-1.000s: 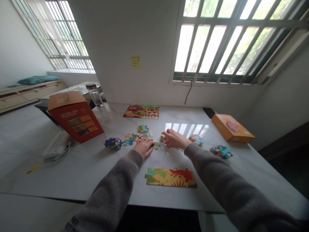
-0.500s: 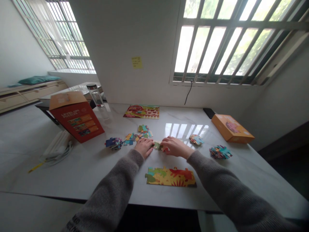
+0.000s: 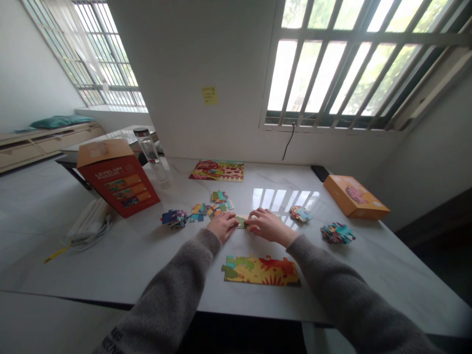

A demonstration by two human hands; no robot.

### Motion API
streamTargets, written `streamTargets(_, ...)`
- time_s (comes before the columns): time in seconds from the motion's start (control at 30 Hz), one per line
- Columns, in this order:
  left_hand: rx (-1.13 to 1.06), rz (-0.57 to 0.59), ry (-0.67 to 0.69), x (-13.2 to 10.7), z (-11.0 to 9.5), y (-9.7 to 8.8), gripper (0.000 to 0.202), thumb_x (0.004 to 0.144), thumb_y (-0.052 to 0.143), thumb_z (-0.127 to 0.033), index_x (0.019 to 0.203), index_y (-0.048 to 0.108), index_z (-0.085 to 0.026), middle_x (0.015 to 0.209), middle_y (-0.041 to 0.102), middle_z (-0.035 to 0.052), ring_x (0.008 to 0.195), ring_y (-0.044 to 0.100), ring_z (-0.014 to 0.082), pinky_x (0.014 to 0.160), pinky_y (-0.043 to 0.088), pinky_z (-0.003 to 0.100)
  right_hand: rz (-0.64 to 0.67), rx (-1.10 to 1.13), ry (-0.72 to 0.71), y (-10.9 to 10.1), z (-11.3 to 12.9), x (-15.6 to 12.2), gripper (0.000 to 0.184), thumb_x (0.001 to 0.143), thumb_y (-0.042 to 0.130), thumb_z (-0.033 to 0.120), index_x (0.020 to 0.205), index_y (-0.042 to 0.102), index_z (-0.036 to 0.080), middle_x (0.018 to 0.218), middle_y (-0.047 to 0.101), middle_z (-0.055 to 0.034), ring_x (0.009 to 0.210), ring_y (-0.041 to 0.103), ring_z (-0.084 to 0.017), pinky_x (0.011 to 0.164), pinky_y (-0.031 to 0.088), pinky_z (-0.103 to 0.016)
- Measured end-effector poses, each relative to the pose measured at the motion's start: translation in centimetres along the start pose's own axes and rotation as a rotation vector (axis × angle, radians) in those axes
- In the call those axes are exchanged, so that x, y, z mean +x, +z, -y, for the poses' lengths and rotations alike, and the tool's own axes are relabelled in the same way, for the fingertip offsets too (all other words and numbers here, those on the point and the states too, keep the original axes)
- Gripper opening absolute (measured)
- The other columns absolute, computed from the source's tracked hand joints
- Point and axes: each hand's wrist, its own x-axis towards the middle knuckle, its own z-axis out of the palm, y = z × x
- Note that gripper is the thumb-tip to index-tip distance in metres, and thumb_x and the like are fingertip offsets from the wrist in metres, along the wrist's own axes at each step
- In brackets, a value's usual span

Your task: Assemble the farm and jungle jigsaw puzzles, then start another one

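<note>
My left hand (image 3: pixel 221 225) and my right hand (image 3: pixel 267 224) meet over small green puzzle pieces (image 3: pixel 241 221) on the white table (image 3: pixel 147 255). Both hands have their fingers curled down onto the pieces, pressing them together. In front of the hands, nearer me, lies a joined strip of puzzle (image 3: pixel 261 270) with green, yellow and red pictures. Loose pieces (image 3: pixel 212 209) lie just left of my left hand, beside a dark blue heap (image 3: pixel 173 218). Grey sleeves cover both arms.
A red puzzle box (image 3: pixel 118 177) stands at the left beside a clear bottle (image 3: pixel 149 147) and white cables (image 3: pixel 88 226). A finished puzzle (image 3: pixel 217 170) lies at the back. Right of the hands are two piece heaps (image 3: pixel 300 213), (image 3: pixel 337 232), an orange box (image 3: pixel 356 196) and a dark phone (image 3: pixel 320 172).
My right hand has moved left with a piece until it meets my left hand. The two hands now press the small green pieces together.
</note>
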Motion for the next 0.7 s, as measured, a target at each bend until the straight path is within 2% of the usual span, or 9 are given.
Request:
streamTargets(0.2, 0.075, 0.032, 0.011, 0.0, -0.6, 0.4, 0.040, 0.090, 0.055, -0.015, 0.124, 0.070, -0.031, 0.127, 0.062, 0.0062, 0.117, 0.051, 0.0279, 0.103, 0.045, 0.045, -0.043, 0.189, 0.039, 0.6, 0.0, -1.2, 0.041, 0.088, 0.051, 0.002, 0.117, 0.071, 0.023, 0.118, 0.067, -0.0100, 0.107, 0.061, -0.023, 0.095, 0.051, -0.036)
streamTargets(0.37, 0.091, 0.028, 0.003, 0.0, -0.5, 0.5, 0.038, 0.090, 0.057, -0.018, 0.122, 0.071, -0.034, 0.128, 0.062, 0.0054, 0.117, 0.052, 0.0289, 0.103, 0.044, 0.048, -0.224, 0.379, 0.190, -0.3, -1.3, -3.2, 0.037, 0.094, 0.047, 0.009, 0.124, 0.065, 0.020, 0.117, 0.069, -0.0114, 0.105, 0.066, -0.022, 0.094, 0.052, -0.038)
streamTargets(0.53, 0.088, 0.028, 0.009, -0.1, -0.4, 0.7, 0.038, 0.091, 0.057, -0.020, 0.125, 0.070, -0.034, 0.129, 0.062, 0.0057, 0.118, 0.052, 0.0296, 0.105, 0.042, 0.048, -0.306, 0.338, 0.224, -0.5, -2.8, -4.5, 0.033, 0.094, 0.046, 0.009, 0.115, 0.069, 0.019, 0.099, 0.072, -0.0102, 0.095, 0.066, -0.024, 0.087, 0.052, -0.039)
streamTargets(0.7, 0.071, 0.004, 0.011, -0.2, -0.6, 0.8, 0.037, 0.089, 0.060, -0.020, 0.122, 0.071, -0.033, 0.129, 0.063, 0.0055, 0.118, 0.053, 0.0302, 0.105, 0.040, 0.050, -0.316, 0.315, 0.220, 0.3, -3.0, -4.7, 0.030, 0.093, 0.049, 0.008, 0.109, 0.070, 0.019, 0.098, 0.073, -0.0096, 0.094, 0.065, -0.024, 0.086, 0.051, -0.038)
